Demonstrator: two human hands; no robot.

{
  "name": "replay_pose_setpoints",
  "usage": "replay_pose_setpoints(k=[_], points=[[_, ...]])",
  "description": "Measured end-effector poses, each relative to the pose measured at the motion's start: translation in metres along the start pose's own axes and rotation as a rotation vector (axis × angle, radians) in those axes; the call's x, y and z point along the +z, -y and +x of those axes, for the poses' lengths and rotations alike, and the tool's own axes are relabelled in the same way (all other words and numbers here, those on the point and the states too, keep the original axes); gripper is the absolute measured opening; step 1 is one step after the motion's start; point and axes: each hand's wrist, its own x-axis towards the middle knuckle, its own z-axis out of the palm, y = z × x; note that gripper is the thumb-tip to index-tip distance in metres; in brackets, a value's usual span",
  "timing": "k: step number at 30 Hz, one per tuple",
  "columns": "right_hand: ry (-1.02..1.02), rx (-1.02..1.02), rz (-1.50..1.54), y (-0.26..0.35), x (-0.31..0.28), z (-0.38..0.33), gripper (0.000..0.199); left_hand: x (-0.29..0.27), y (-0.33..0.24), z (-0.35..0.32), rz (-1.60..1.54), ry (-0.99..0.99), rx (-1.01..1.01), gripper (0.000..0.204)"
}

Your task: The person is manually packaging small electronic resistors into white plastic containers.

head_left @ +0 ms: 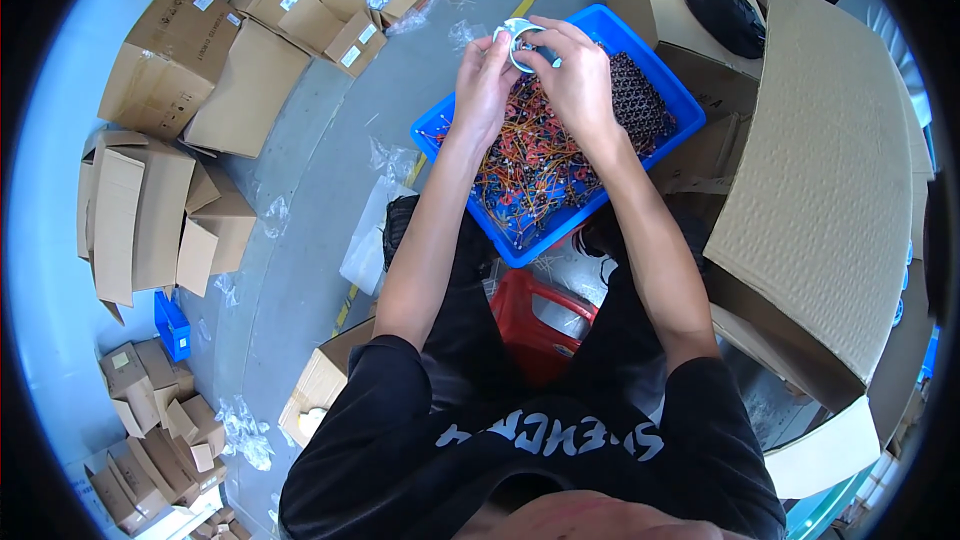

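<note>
Head view, looking down. Your left hand [484, 80] and right hand [575, 75] meet above the far end of a blue bin [690, 105] and share one small white ring-shaped part [518, 37], held in the air over the bin's far rim. The grip of each hand is narrow: fingertips pinch the ring's edge from opposite sides, the right fingers arching over its top. Below your wrists lies a tangle of red and orange wired pieces [535, 165]; a dark stack of gridded parts [640, 100] fills the bin's right end.

Risks, as a judgement. The pinch is at the fingertips only, so a twist from one hand against the other could let the ring slip; held this close to the rim, it could drop past the bin onto the grey floor [330, 140], near the loose plastic bags [375, 230]. Your forearms pass just above the wires, and a lowered wrist could snag a lead and drag pieces over the bin's wall. The open cardboard box [820, 200] crowds your right elbow.
</note>
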Motion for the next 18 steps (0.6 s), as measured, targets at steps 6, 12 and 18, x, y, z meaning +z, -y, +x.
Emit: replay_pose_setpoints(k=[6, 12, 18], points=[[0.075, -0.041, 0.066, -0.002, 0.001, -0.001, 0.017, -0.002, 0.008, 0.003, 0.202, -0.014, 0.101, 0.025], [0.191, 0.095, 0.297, -0.003, -0.004, -0.001, 0.028, -0.013, 0.004, 0.008, 0.340, 0.040, 0.143, 0.040], [0.132, 0.345, 0.596, -0.016, -0.005, 0.005, 0.044, -0.012, 0.001, 0.006, 0.461, -0.005, 0.234, 0.043]])
